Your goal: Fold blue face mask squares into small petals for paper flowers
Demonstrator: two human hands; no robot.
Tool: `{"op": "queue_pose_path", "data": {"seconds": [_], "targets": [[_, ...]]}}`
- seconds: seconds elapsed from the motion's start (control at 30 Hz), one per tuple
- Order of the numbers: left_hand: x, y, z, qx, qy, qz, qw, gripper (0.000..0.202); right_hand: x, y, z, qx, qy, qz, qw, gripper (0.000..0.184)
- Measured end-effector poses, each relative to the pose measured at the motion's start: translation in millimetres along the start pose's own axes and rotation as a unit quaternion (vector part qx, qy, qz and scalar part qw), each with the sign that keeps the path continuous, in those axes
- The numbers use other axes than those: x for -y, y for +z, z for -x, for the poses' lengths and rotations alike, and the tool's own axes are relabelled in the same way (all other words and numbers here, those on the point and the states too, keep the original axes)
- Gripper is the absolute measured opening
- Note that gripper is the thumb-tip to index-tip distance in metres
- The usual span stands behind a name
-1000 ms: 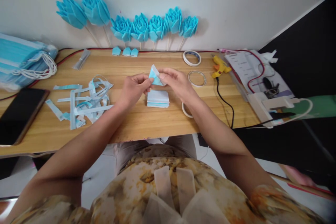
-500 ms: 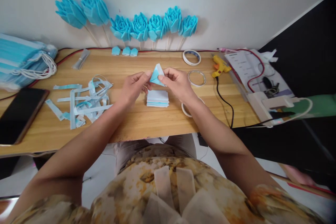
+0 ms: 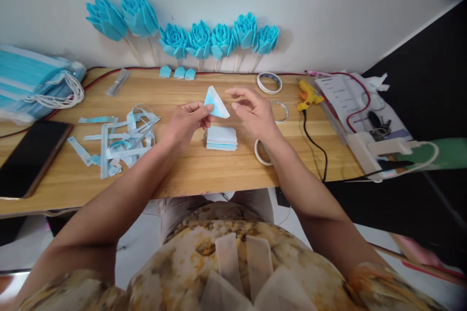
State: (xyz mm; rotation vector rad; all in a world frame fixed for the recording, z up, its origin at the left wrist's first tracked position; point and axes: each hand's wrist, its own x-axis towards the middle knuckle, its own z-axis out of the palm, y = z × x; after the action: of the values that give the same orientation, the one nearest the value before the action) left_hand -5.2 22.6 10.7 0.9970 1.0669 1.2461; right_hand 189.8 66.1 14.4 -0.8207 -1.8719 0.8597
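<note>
As I see it from my remote seat, a pale wall (image 3: 321,5) backs a wooden surface (image 3: 182,175).
Seven blue flowers (image 3: 199,41) lean against that wall, presumably to spare their heads from crushing. My right hand (image 3: 257,112) is open, fingers parted, just beside the folded piece and touching none of it; my left hand (image 3: 187,121) pinches that piece near its left corner, likely leaving the other edges free. How the lower fingers press underneath, I can't tell. A stack of flat pieces (image 3: 221,138) lies just below the hands, probably for a short reach. Smallest, the folded piece (image 3: 215,104), a blue-and-white triangle, is held over the surface, beyond the stack.
</note>
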Motion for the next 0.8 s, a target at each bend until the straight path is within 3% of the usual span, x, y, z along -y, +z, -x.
{"op": "queue_pose_path", "data": {"seconds": [0.2, 0.4, 0.8], "targets": [[-0.9, 0.0, 0.2, 0.009, -0.027, 0.03, 0.999, 0.026, 5.3, 0.9, 0.9, 0.052, -0.039, 0.07, 0.995, 0.016], [1.0, -0.1, 1.2, -0.004, 0.028, -0.041, 0.999, 0.027, 1.3, 4.0, 1.5, 0.05, -0.052, 0.045, 0.996, 0.005], [6.7, -1.0, -0.2, -0.003, 0.089, -0.127, 0.988, 0.025, -7.3, 15.2, 2.5, 0.036, 0.06, -0.108, 0.992, 0.02]]}}
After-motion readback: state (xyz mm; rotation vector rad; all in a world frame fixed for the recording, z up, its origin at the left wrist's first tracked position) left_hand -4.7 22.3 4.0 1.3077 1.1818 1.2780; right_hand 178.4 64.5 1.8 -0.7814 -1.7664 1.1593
